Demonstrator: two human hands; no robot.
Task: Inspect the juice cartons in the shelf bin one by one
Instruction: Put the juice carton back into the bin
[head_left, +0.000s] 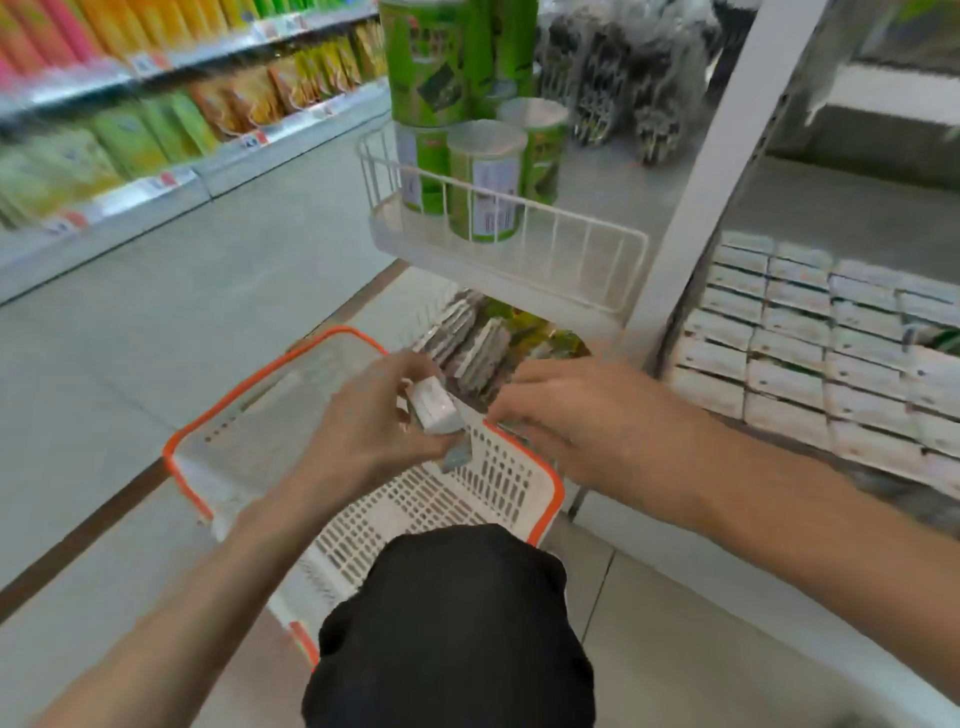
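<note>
Two hands meet over a white basket (467, 499) with an orange rim, set on the grey tiled floor (208, 312) of a shop aisle. The left hand (374, 415) curls round a small juice carton (434, 405) above the basket. The right hand (587, 410) is just beside it, its grip too blurred to tell. Rows of white cartons (789, 353) fill the shelf bin at right.

carton (434, 405) print blurred, right hand (582, 410) fingertips smeared
</note>
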